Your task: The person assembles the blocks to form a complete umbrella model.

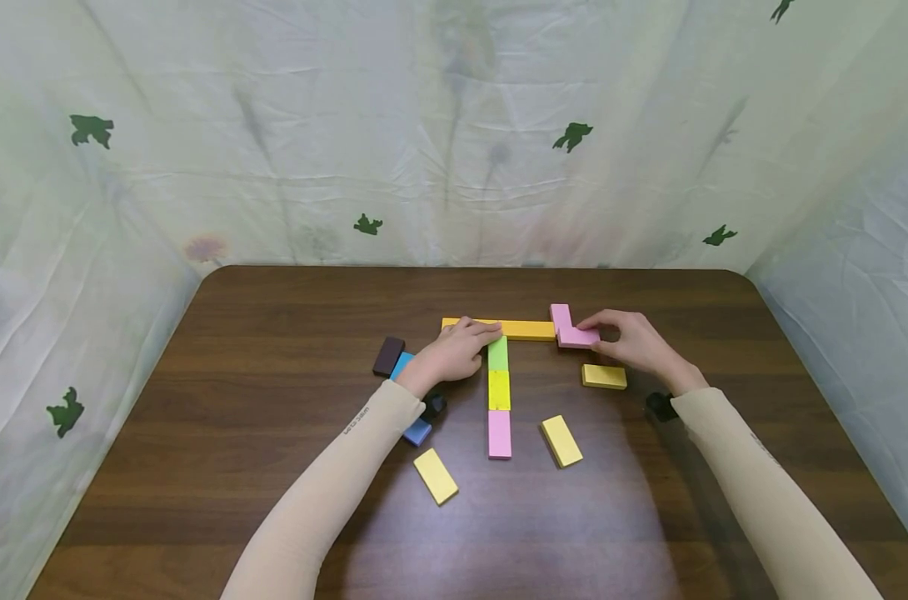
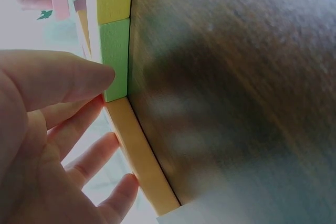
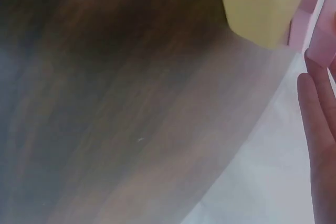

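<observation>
Head view: the two hands are seen well apart above a brown table (image 1: 289, 333), with a green block (image 1: 498, 357) taken as the clock's centre. At ten o'clock the left hand (image 1: 454, 350) is laid beside it, fingers spread and fairly straight, nothing being gripped; in the left wrist view the thumb is placed at the green block, and an orange bar (image 1: 529, 331) is touched by the fingertips. The bar is set at twelve, running from ten to about two

Between two and three o'clock, a pink block (image 1: 580, 337) is pinched between thumb and fingers by the right hand (image 1: 637, 342). A second pink block (image 1: 560, 315) is placed at two, by the bar's right end; whether it is touched by the held one cannot be told

Toward six o'clock, the green block is followed end to end by a bright yellow block (image 1: 499, 390), then a third pink block (image 1: 500, 435). Pale yellow blocks are scattered at three (image 1: 604, 377), five (image 1: 562, 442) and seven (image 1: 436, 477). At nine a black block (image 1: 389, 357) is seen beside a light blue block (image 1: 402, 364), and near eight a darker blue block (image 1: 418, 432) is partly hidden by the left arm. Behind, at twelve, a pale cloth (image 1: 394, 125) is hung
</observation>
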`<action>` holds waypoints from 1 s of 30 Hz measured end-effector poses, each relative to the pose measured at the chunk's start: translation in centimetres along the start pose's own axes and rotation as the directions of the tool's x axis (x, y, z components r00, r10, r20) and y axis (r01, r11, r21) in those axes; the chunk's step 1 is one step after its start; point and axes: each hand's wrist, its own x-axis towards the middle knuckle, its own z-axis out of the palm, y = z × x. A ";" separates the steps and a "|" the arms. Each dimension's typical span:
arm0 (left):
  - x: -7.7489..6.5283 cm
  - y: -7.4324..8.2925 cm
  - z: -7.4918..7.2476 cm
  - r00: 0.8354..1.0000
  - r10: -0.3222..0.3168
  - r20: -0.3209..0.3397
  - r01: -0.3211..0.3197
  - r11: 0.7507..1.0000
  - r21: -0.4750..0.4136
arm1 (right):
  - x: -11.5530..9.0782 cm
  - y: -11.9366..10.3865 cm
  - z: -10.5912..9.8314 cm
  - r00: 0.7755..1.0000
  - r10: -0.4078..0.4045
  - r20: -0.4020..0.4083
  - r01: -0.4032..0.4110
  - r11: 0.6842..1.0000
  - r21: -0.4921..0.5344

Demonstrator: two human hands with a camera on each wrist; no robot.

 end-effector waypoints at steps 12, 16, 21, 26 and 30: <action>0.0 0.0 0.0 1.000 -0.002 0.000 0.002 1.000 0.007 | 1.0 -0.3 0.1 0.996 -0.052 -0.075 0.054 0.998 0.024; 0.0 0.1 0.0 1.000 -0.005 0.006 0.005 1.000 0.002 | 1.3 -0.4 0.2 0.994 -0.055 -0.093 0.058 0.998 0.032; 0.0 0.0 -0.1 1.000 -0.002 0.004 0.002 1.000 -0.007 | 1.8 -0.5 0.4 0.990 -0.054 -0.130 0.060 0.997 0.040; 0.0 0.0 0.0 1.000 -0.003 -0.001 0.003 1.000 -0.009 | 2.5 -0.3 0.6 0.982 -0.069 -0.173 0.075 0.997 0.030; 0.0 0.0 0.0 1.000 0.001 -0.003 -0.001 1.000 -0.007 | 3.0 -0.3 0.7 0.979 -0.066 -0.193 0.072 0.997 0.024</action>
